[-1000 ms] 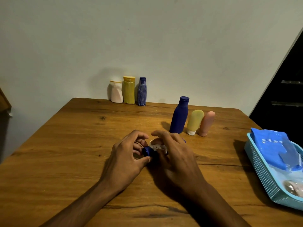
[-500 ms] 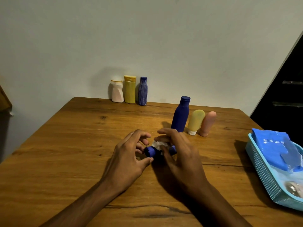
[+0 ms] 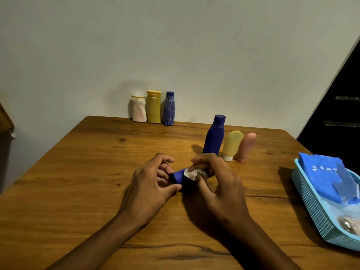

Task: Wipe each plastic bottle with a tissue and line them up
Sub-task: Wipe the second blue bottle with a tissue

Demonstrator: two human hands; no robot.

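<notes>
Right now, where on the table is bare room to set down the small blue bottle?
Bare wood lies left of the left hand, and along the back edge right of the striped blue bottle. It is crowded around the tall blue bottle and near the basket.

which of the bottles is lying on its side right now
The small dark blue bottle between the left hand and right hand, which presses a tissue on it. The six others stand upright.

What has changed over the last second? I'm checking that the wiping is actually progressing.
The tissue under the right hand has slid along the small blue bottle, away from its cap, baring more of the body. The left hand still grips the cap end. Both rows of bottles and the basket stayed put.
</notes>
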